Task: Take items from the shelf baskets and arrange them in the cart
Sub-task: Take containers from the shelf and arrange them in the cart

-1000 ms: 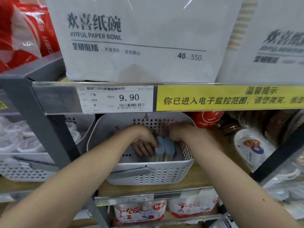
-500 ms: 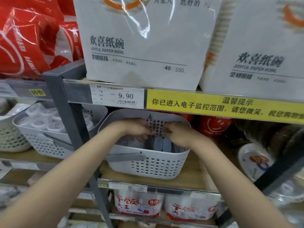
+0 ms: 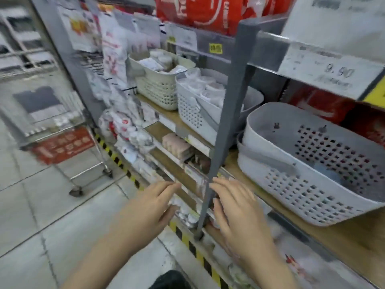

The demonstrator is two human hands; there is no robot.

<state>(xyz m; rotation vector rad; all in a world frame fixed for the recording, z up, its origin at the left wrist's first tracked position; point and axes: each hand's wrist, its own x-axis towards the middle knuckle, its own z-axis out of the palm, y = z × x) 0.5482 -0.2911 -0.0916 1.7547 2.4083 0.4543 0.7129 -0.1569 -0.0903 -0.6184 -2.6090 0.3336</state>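
Note:
My left hand (image 3: 150, 207) and my right hand (image 3: 235, 211) hover low in front of the shelf, fingers stretched out and apart, palms facing each other, nothing in them. The grey shelf post (image 3: 226, 122) shows between them. The grey perforated basket (image 3: 308, 197) sits on the wooden shelf to the right of my right hand; a bluish item (image 3: 331, 176) shows blurred through its holes. The wire shopping cart (image 3: 62, 130) with a red panel stands on the floor at the left, well away from both hands.
A beige basket (image 3: 158, 90) and a white basket (image 3: 195, 109) with white packs stand further along the same shelf. Lower shelves hold packaged goods. A yellow-black strip (image 3: 116, 157) marks the shelf's foot. Grey tiled floor (image 3: 52, 215) lies between me and the cart.
Both hands have come out of the grey basket and dropped below the shelf, empty. The view has swung left, bringing the cart and the aisle floor into sight.

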